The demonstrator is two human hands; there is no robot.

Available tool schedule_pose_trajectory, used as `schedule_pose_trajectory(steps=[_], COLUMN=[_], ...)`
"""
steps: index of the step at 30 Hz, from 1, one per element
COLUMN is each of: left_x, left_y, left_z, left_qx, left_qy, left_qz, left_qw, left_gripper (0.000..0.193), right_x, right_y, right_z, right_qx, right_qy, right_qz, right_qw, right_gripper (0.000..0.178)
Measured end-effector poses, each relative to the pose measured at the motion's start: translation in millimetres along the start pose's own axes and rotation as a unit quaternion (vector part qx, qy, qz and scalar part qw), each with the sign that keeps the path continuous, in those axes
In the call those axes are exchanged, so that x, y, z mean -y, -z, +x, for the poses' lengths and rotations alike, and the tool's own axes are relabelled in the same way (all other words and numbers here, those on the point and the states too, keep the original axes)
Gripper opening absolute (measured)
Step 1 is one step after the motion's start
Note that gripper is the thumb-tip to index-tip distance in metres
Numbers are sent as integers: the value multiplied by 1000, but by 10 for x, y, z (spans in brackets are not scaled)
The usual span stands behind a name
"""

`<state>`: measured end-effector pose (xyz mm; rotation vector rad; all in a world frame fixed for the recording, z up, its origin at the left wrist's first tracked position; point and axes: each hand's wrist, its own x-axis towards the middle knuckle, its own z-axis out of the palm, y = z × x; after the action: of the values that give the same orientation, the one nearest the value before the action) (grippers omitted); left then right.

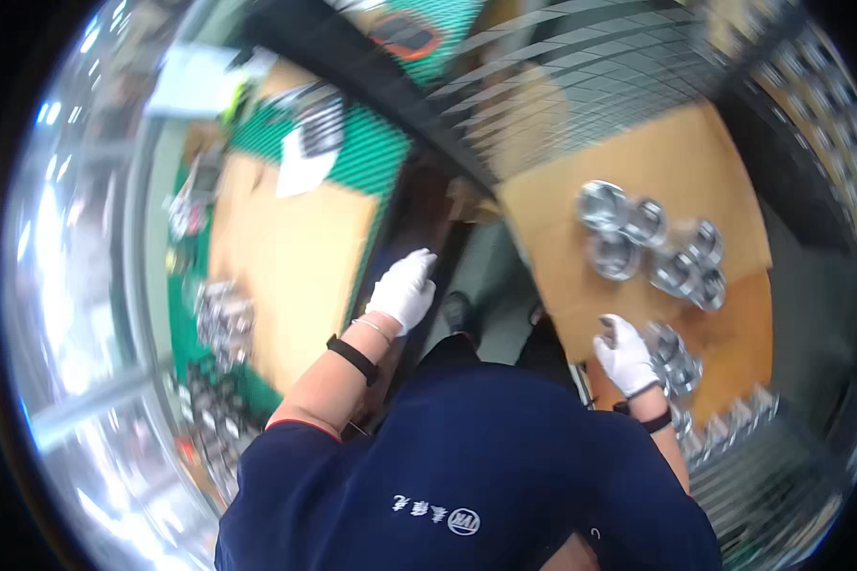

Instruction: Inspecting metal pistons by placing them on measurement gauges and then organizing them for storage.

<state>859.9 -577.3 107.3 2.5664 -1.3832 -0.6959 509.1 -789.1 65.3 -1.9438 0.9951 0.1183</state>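
My left hand (405, 292), in a white glove, hangs over the dark gap beside the left bench, its fingers loosely bent and apart. I see nothing in it. My right hand (626, 356), gloved too, is at the near edge of the cardboard on the right, its fingers parted and no object between them. Just right of it is a cluster of shiny metal ring-shaped parts (673, 358); I cannot tell whether the hand touches them. Farther off on the cardboard (552, 238) stand more metal rings (611, 255), in two loose groups. The picture is somewhat smeared by motion.
The left bench carries a green mat (376, 143), a cardboard sheet (300, 266), a white paper (305, 164) and metal parts (224, 322). A dark post (371, 71) and a black wire rack (581, 67) rise ahead. Rows of metal parts (733, 423) line the lower right.
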Motion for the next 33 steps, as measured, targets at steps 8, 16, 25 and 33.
schedule_pose_trajectory(steps=[8, 16, 25, 33], left_x=[2649, 4369, 4617, 4679], left_y=[1019, 1322, 1409, 1361], left_z=[-2324, -3264, -3090, -3042], left_qx=[-405, -37, -44, -51], left_qy=[268, 536, 491, 484], left_qz=[87, 219, 115, 97], left_qw=[870, 814, 862, 868], left_gripper=[26, 59, 66, 56], right_x=[1710, 4051, 5880, 6571], right_y=[-823, -2208, -4113, -5308], right_z=[513, 625, 672, 728], right_qx=[142, 218, 220, 281], right_qy=[84, 440, 576, 508], right_qz=[-105, -176, -232, -384], right_qw=[981, 853, 752, 718], right_gripper=[36, 36, 42, 45])
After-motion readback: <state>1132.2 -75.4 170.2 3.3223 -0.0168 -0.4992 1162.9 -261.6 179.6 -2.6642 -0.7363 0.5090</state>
